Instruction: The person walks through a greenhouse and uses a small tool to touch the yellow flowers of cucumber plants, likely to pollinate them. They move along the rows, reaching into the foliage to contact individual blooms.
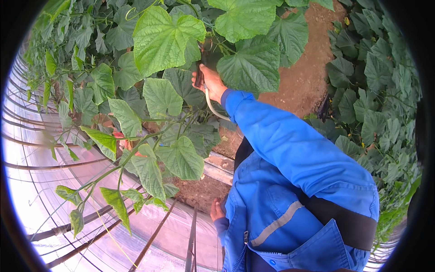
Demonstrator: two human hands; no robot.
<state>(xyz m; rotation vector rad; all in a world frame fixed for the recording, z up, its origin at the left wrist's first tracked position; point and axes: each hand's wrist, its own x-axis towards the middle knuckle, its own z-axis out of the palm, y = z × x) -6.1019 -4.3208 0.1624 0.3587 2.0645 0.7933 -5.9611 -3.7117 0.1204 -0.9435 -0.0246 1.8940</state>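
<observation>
My right hand [212, 83] grips the dark handle [199, 75] of what looks like a sprayer wand. A pale flexible hose [211, 107] leaves the handle and runs down behind my blue sleeve. The wand's far end is lost among leaves. Broad cucumber leaves [166, 40] hang just ahead and to the left of this hand, and another large leaf [249, 66] is close on its right. My left hand [216, 210] is low beside my jacket, partly covered by it; whether its fingers hold anything is not visible.
A leafy cucumber vine [125, 165] reaches across on the left, before the plastic film wall [68, 190] and its metal ribs [156, 231]. Brown soil [299, 78] forms a path ahead. Dense plants [370, 91] line the right. A black strap [340, 217] crosses my jacket.
</observation>
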